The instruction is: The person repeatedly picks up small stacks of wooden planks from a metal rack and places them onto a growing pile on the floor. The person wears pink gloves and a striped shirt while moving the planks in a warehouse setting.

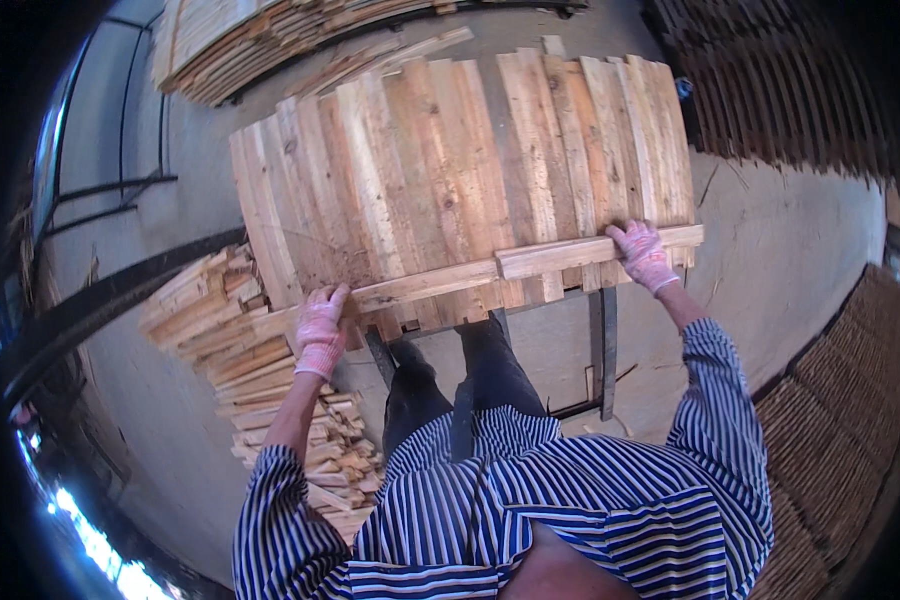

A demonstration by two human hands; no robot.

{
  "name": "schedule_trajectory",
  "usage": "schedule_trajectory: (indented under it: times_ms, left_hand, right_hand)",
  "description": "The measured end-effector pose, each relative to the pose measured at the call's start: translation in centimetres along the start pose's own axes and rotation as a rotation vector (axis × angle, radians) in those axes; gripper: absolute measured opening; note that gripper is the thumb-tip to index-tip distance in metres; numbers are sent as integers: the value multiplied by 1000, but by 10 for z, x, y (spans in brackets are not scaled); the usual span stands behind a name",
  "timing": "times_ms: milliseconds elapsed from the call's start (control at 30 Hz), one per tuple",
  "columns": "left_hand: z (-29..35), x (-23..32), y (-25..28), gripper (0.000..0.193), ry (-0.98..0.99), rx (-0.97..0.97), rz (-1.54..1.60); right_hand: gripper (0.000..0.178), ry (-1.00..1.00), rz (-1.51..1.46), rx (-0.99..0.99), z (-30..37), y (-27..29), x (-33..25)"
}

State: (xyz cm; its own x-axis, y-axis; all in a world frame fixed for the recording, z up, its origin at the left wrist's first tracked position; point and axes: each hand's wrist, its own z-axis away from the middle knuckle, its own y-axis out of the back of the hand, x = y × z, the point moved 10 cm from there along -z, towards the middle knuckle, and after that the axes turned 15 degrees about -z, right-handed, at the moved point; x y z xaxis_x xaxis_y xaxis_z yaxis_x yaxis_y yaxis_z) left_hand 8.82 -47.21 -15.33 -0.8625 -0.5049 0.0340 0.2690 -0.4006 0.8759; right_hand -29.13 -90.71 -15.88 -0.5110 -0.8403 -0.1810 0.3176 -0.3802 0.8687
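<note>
Okay, so the left strip [425, 284] and the right strip [560, 258] lie crosswise over the near end of the plank row [410, 170], ends pretty much meeting partway along. The gloved left hand [321, 325] has its fingers curled over the left strip by the row's left edge; the right hand [644, 256], gloved too, has its fingers closed around the right strip near the row's right edge. Messy wood pile [255, 380] on the row's near-left side, stacked boards [260, 55] beyond it.
</note>
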Motion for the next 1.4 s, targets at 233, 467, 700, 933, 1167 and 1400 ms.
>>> schedule_trajectory:
  times_ms: [233,467,700,933,1167,1400]
  left_hand:
    - [-3,11,-9,52,162,104,13]
    - [24,-2,-33,78,382,7,41]
    - [208,-58,-176,84,1357,276,697]
    - [287,-98,-463,89,1918,117,1337]
    - [259,-174,-578,67,1903,79,1941]
    - [305,-209,-461,52,1523,180,1421]
  right_hand:
    - [45,25,-27,77,-1,0,-27]
    - [91,-203,48,-138,9,8,-72]
    - [93,223,-437,-170,44,-44,-234]
    - [80,139,-632,-380,75,-127,-382]
    - [75,130,-624,-482,64,-205,-451]
    - [73,386,-518,-454,10,-212,-650]
